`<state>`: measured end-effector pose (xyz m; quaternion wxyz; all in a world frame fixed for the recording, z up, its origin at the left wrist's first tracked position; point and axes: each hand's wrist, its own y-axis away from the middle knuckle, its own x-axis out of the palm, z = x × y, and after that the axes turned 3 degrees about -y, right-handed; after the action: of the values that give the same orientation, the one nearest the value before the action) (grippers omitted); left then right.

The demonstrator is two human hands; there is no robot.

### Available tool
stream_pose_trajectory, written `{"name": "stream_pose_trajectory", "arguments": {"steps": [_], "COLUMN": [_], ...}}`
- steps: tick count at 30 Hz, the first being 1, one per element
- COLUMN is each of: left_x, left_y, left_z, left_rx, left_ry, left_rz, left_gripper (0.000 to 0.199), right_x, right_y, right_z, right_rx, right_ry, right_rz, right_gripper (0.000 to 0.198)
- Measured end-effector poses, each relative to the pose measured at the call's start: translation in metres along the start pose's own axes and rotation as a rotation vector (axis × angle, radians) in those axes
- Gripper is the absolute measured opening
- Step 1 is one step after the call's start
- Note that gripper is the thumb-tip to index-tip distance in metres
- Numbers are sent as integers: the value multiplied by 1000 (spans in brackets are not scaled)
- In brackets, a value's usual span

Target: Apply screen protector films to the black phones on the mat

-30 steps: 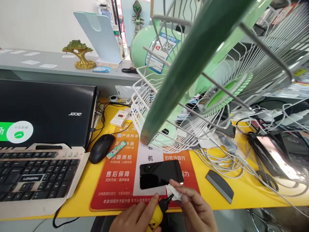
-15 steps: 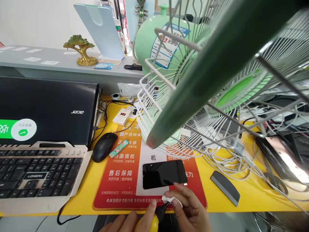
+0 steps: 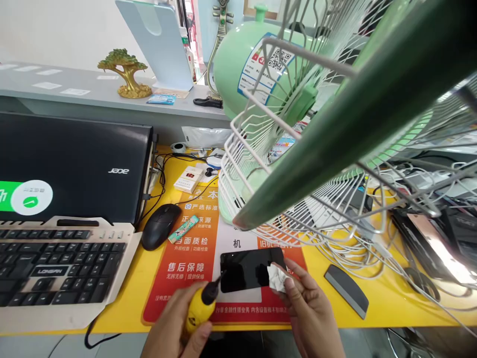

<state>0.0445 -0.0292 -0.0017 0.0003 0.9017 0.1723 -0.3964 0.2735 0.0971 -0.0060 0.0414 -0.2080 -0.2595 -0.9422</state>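
My left hand (image 3: 169,320) is wrapped round a small yellow squeeze bottle (image 3: 199,309) with a black nozzle, tilted up toward the left end of a phone. The phone (image 3: 240,273) lies flat on the red and orange printed mat (image 3: 160,298), its dark screen facing up. Pinched between the fingers and thumb of my right hand (image 3: 313,308) is a crumpled white tissue (image 3: 277,278), over the phone's right end. From this angle I cannot tell whether the tissue touches the screen.
A green fan (image 3: 242,64) with wire guards, one bladed part large and close, reaches over the mat. To the left are a black mouse (image 3: 161,226), a keyboard (image 3: 52,271) and a laptop (image 3: 74,164). A grey scraper-like piece (image 3: 346,291) and white cables (image 3: 350,248) lie right.
The bottle's nozzle and the tissue, together half a second ago, are now apart. My left hand has gone left and up with the bottle; my right hand has brought the tissue up over the phone.
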Motion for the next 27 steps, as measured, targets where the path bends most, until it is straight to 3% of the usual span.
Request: {"name": "stream_pose_trajectory", "arguments": {"steps": [5, 13, 16, 19, 21, 23, 25, 27], "left_x": [-3, -1, -2, -4, -1, 8, 24, 47], "left_y": [-22, -89, -105, -109, -107, -104, -103, -106], "left_z": [10, 10, 9, -2, -18, -40, -66, -93], "left_rx": [-28, -152, -165, -152, -99, 20, 148, 302], "left_ry": [23, 140, 148, 168, 200, 252, 285, 279], "left_rz": [-142, -110, -92, -81, -58, 1, 96, 234], "left_gripper": [37, 36, 43, 40, 34, 28, 33, 42], "right_x": [-1, 1, 0, 0, 0, 1, 2, 1], "right_y": [-10, -19, -22, -25, -25, -24, -21, -17], "right_z": [0, -2, 2, 7, 9, 9, 5, -3], "right_rx": [-44, -198, -335, -600, -830, -1014, -1098, -1128], "right_ry": [105, 353, 516, 851, 1134, 1389, 1573, 1713], "right_rz": [8, -20, -20, 16, 165, 344, 436, 439], "right_gripper": [55, 51, 44, 29, 30, 44, 56, 60]}}
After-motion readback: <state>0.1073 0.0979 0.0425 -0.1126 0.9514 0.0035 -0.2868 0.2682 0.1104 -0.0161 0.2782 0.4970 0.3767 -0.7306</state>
